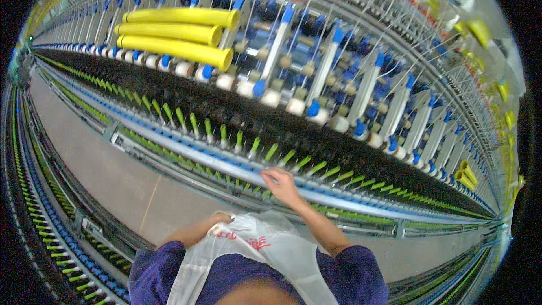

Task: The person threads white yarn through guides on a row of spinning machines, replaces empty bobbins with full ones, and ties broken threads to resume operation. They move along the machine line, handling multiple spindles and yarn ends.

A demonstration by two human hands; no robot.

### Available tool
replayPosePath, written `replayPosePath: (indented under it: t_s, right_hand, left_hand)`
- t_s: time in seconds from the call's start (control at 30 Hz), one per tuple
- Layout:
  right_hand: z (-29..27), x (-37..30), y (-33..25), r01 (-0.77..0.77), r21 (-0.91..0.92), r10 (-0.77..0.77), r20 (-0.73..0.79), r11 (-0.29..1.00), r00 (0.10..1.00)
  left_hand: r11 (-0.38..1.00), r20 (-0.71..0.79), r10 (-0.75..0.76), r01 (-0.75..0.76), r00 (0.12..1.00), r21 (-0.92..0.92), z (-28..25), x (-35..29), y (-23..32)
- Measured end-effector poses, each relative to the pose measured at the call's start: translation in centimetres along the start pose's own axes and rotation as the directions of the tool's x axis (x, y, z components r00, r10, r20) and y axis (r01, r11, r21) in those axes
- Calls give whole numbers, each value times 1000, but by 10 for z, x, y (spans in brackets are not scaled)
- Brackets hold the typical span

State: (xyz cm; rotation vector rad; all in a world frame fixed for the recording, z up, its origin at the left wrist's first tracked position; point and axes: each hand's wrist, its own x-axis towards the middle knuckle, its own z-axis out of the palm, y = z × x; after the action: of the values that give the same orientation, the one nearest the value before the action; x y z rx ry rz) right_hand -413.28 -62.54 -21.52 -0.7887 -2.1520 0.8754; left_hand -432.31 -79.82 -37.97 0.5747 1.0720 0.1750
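My right hand [279, 185] reaches forward over the pale blue rail [243, 170] of a long spinning frame. Its fingers are drawn together in a pinch, and whatever may be between them is too small to make out. Just beyond it stands a row of slim green bobbins [254, 147], upright on their spindles. My left hand [221, 218] is low by my body, at the upper left edge of the white translucent plastic apron [251, 254]. Its fingers are mostly hidden there, so I cannot tell whether they grip anything.
Several long yellow tubes [175, 33] lie across the machine's upper part, above white rollers [245, 88] and grey arms with blue ends [278, 45]. More yellow tubes [466, 175] rest at the far right. Another bobbin row [62, 248] runs behind at lower left, across the grey floor [107, 152].
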Motion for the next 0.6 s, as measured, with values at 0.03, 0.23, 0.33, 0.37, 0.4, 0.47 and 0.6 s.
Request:
replayPosePath:
  t_s: [0.03,0.23,0.33,0.37,0.4,0.47,0.6]
  right_hand:
    - [26,-14,22,-100,3,99,122,995,988]
    - [135,-99,185,-512,-177,534,431,841,727]
    - [185,-113,251,-802,555,776,398,222,490]
    - [198,-113,269,-685,717,839,445,-125,313]
    - [208,-112,284,-783,439,758,285,441,587]
    - [224,-104,305,-576,-148,594,236,804,769]
    - [238,-83,315,-807,397,832,161,437,530]
  left_hand:
    - [996,-6,-42,43,999,73,-4,-17,5]
    - [446,-208,485,-36,850,894,-11,-122,55]
    - [598,-526,720,-19,451,802,-7,-127,91]
    - [577,-512,722,3,466,817,-5,-121,101]
    - [532,-473,760,-7,446,847,-2,-113,110]
    - [429,-377,787,7,488,903,7,-93,120]
    - [320,-205,739,-66,642,945,27,-57,119]
